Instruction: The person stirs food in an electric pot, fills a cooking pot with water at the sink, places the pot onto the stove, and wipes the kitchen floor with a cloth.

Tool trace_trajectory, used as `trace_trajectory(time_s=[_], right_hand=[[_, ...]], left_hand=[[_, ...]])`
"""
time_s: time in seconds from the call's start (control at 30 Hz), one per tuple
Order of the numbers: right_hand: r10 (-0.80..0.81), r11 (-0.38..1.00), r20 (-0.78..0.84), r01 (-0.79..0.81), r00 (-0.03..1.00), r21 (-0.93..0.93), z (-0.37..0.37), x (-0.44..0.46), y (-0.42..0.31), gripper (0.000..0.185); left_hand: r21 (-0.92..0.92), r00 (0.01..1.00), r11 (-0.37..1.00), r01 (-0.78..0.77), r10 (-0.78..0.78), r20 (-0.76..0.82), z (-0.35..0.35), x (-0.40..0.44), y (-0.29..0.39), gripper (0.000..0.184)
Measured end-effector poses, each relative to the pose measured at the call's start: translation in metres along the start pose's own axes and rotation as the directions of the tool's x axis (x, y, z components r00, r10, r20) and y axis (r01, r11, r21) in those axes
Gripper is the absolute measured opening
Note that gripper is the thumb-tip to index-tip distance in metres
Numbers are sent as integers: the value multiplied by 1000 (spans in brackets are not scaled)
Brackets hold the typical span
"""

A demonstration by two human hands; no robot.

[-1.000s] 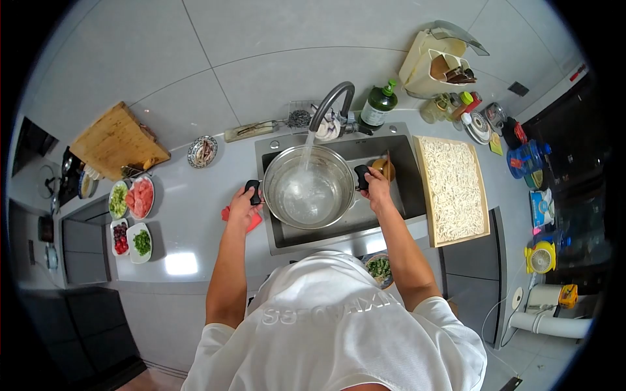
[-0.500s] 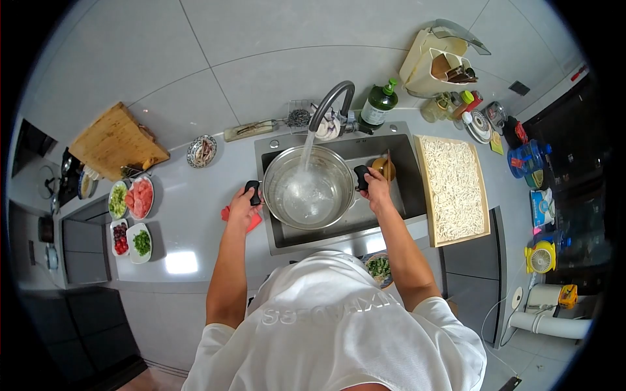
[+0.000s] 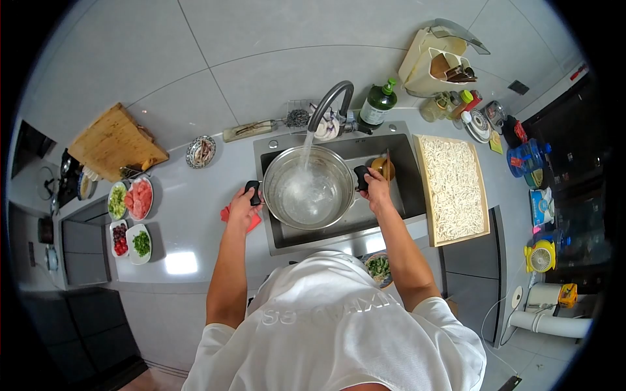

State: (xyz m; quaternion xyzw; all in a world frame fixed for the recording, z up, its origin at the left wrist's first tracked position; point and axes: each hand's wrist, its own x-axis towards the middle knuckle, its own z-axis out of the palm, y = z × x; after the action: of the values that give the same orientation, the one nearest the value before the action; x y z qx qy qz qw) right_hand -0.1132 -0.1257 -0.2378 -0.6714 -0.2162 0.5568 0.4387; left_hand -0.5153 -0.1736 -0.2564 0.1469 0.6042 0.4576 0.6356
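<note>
A steel pot (image 3: 308, 195) is held level over the left part of the sink (image 3: 407, 176). Water runs from the curved grey faucet (image 3: 336, 94) into it, and the water inside looks stirred and bubbly. My left hand (image 3: 242, 207) is closed on the pot's left black handle, beside a red cloth (image 3: 253, 221) on the counter. On the right black handle, my right hand (image 3: 376, 188) is closed too. A round brownish item (image 3: 382, 169) lies in the sink to the right of the pot.
Right of the sink stands a wooden tray (image 3: 486, 225) of noodles. A green bottle (image 3: 378, 104) and jars are behind. To the left are a dish (image 3: 201, 151), several small plates of meat and vegetables, and a cutting board (image 3: 117, 142). A bowl of greens (image 3: 379, 268) is near my body.
</note>
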Motion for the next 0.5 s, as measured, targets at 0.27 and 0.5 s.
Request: trace_trajectory(time_s=[0.27,0.5], right_hand=[[0,1000,1,0,1000,11,0,-2,-1,37],[-2,1000,-2,2,1000,16,-2,-2,3,36]], left_hand=[[4,1000,1000,-1,1,4,2,-3,1,21],[3,1000,1000,-1,0,15,1,-2,0,19]])
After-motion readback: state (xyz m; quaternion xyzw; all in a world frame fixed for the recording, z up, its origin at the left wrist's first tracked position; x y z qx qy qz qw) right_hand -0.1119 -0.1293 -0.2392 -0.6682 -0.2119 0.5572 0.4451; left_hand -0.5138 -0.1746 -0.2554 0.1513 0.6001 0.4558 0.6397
